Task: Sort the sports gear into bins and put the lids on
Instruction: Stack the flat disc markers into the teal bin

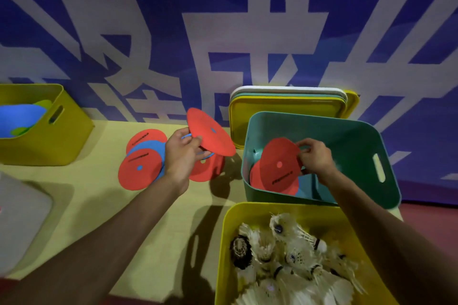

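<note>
My left hand (182, 153) pinches the edge of a red flat disc (210, 132), lifted and tilted above a pile of red and blue discs (141, 163) on the yellow table. My right hand (316, 156) grips another red disc (278, 166) inside the teal bin (357, 136), over more red discs lying in that bin. A yellow bin (228, 235) at the front holds several feather shuttlecocks (280, 252). A second yellow bin (67, 131) at the far left holds blue and green discs.
A stack of lids (290, 104), yellow, teal and white, leans against the blue banner wall behind the teal bin. A grey lid or bin (22, 210) lies at the left edge. The table's right edge runs just past the teal bin.
</note>
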{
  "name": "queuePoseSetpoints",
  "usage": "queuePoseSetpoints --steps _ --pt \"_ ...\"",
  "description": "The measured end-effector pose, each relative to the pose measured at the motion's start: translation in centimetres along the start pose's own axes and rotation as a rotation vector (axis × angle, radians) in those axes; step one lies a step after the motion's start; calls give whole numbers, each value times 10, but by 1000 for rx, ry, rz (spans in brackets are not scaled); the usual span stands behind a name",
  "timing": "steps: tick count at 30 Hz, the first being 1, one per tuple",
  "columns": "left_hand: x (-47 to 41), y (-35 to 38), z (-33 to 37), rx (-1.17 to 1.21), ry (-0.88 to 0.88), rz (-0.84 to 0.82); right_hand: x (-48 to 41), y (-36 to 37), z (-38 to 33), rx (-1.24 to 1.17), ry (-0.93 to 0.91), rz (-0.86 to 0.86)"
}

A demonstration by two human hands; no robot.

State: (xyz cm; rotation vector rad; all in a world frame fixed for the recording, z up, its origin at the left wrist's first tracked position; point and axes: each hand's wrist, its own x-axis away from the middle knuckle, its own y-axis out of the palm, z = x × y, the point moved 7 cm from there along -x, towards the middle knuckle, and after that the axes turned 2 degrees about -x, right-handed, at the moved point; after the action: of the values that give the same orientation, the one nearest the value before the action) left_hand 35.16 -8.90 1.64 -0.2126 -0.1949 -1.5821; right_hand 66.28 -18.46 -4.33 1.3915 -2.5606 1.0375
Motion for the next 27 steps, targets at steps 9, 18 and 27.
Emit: queuePoseSetpoints --steps 9,18,27 --pt "7 3 -2 0 -28 30 -25 38 28 129 99 -165" --pt "28 20 23 22 61 -37 -6 22 22 139 31 -208" --pt "53 65 48 90 111 -231 57 17 -59 -614 -55 -356"
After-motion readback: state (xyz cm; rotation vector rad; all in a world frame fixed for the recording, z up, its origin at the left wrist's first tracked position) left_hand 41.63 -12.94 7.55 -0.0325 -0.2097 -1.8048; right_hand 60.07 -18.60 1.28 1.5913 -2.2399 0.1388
